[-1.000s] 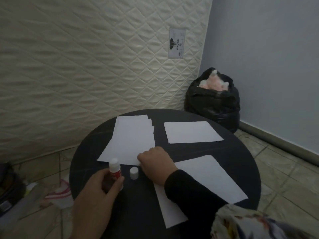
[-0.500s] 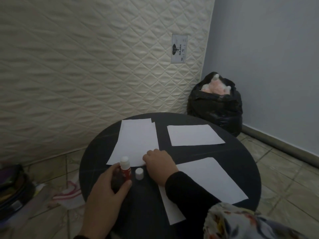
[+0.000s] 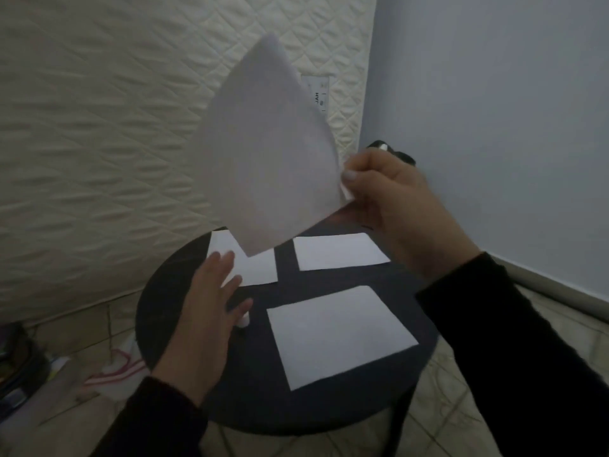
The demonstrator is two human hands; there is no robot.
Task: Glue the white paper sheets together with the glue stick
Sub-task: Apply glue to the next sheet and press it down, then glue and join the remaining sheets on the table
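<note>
My right hand (image 3: pixel 392 206) pinches the corner of a white paper sheet (image 3: pixel 267 159) and holds it up in the air, curved, above the round black table (image 3: pixel 329 410). My left hand (image 3: pixel 204 311) hovers open over the table's left part, fingers spread, holding nothing. Three other white sheets lie flat: one at the back left (image 3: pixel 257 268), one at the back right (image 3: pixel 339 252), one near the front (image 3: pixel 336 334). A small white piece (image 3: pixel 244 321), cap or glue stick, peeks out beside my left thumb. The glue stick's body is hidden.
A quilted cream mattress (image 3: pixel 115 127) leans upright behind the table. A grey wall (image 3: pixel 494 110) stands on the right. Just a bit of a black bag (image 3: pixel 389 148) shows behind my right hand. Clutter and a white-pink bag (image 3: pixel 115 371) lie on the tiled floor at left.
My right hand has lifted the top sheet off the back-left pile and raised it high. My left hand has let go of the glue stick and opened.
</note>
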